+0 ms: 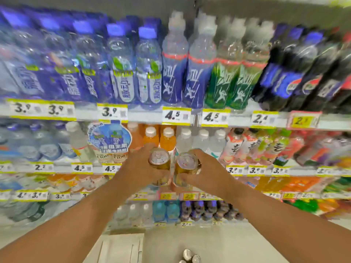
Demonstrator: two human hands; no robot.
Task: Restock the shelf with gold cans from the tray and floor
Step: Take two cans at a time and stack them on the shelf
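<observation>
My left hand [139, 167] grips a gold can [159, 162], held upright with its silver lid toward me. My right hand [208, 170] grips a second gold can [187, 165], right beside the first so the two nearly touch. Both cans are raised in front of the drinks shelf [176, 195], at the level of the rows of orange and clear bottles. More cans [190, 256] stand on the floor at the bottom edge, only their silver tops showing. The view is blurred by motion.
Shelves full of bottles fill the view: blue water bottles [121, 67] on the top row, dark cola bottles [296, 73] at the right, orange bottles [167, 138] behind my hands. Yellow price tags [176, 115] line the shelf edges. A flat cardboard piece [121, 247] lies on the pale floor.
</observation>
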